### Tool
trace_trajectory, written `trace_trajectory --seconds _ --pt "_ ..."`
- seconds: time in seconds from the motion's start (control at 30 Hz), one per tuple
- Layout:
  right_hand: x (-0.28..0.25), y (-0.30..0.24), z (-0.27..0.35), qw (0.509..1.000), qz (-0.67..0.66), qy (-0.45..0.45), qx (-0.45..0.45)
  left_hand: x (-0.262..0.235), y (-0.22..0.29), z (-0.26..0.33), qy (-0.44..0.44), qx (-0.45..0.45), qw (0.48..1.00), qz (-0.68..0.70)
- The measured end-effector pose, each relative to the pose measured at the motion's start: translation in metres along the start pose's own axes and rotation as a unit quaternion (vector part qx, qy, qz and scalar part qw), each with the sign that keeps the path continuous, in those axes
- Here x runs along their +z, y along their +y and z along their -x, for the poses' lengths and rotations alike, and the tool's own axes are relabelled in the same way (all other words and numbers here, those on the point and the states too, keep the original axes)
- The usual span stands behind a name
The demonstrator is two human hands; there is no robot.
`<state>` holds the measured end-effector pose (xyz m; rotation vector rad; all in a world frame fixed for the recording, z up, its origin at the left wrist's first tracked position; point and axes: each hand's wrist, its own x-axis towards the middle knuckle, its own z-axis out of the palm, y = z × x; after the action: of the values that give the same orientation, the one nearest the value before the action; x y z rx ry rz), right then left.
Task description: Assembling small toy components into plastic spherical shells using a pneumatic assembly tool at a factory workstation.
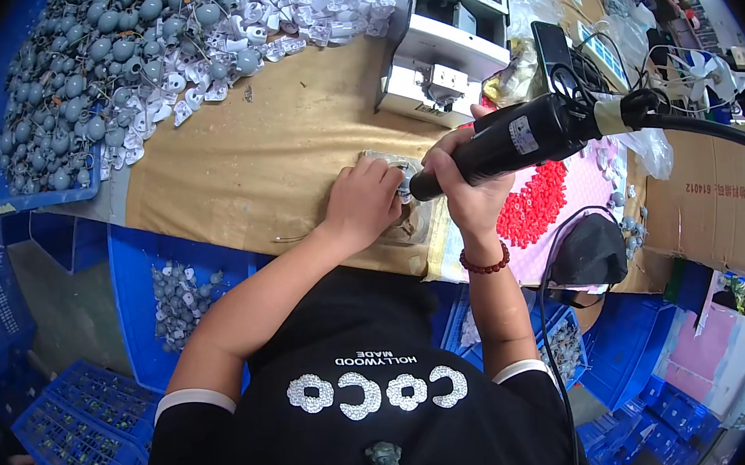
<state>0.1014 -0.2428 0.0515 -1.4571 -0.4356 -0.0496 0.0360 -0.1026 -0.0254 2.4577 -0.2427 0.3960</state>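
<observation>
The brown-covered table [231, 179] bears white plastic pieces [340, 11] and a white machine [484, 44].

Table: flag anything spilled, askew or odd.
White parts lie loose on the table, spread past the edge of the blue tray, so they look spilled, though possibly put there deliberately. Red pieces also sit heaped loose on the pink sheet. No damage stands out.

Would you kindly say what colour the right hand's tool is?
The tool is mainly black, best seen in the head view.
</observation>
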Motion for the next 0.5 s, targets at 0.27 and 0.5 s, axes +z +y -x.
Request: trace_trajectory --seconds 0.27,0.5 --pt "-0.002 0.002 0.001 0.999 -0.023 -0.021 -0.003 0.000 0.000 -0.001 0.016 0.009 1.000 0.003" --pt "-0.003 0.005 0.017 0.991 -0.081 -0.101 -0.046 -0.005 -0.002 -0.003 -0.006 0.005 1.000 0.017"
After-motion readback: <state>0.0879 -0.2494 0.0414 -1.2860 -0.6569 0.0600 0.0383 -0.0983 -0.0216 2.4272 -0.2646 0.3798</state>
